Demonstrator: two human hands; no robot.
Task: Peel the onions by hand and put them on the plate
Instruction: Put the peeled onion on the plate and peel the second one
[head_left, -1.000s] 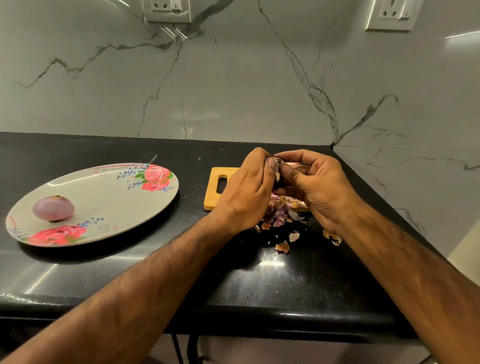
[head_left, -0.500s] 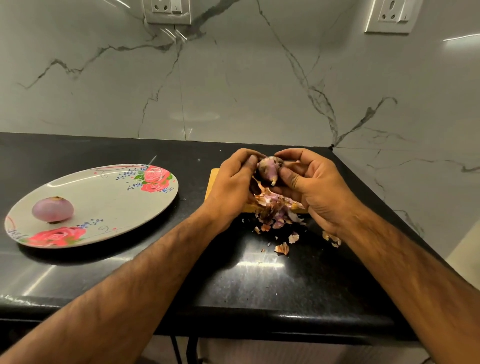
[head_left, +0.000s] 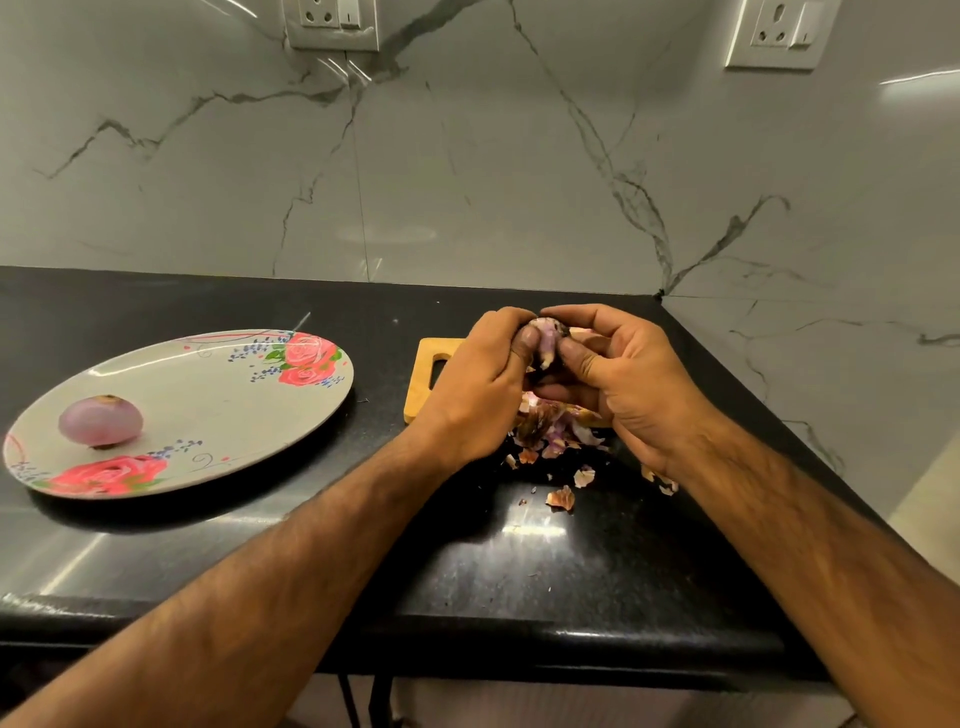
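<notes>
The onion (head_left: 545, 340) is in the air just above the wooden cutting board (head_left: 423, 384), and both hands hold it between them. Its purple skin shows between the thumbs, with a pale tip pointing down. The left hand (head_left: 478, 384) grips the left side of the onion with curled fingers, and its thumb presses on the front. The right hand (head_left: 623, 379) closes round the right side in the same way, with its thumb on the onion too.

Under the hands, on the near edge of the board and on the black counter (head_left: 571, 571) in front of it, lies a heap of onion peels (head_left: 553, 431). To the left of the board, well apart from it, stands a flowered plate (head_left: 208, 405). One peeled onion (head_left: 100, 421) rests on the left part of the plate. Behind the board rises a marble wall (head_left: 467, 182).
</notes>
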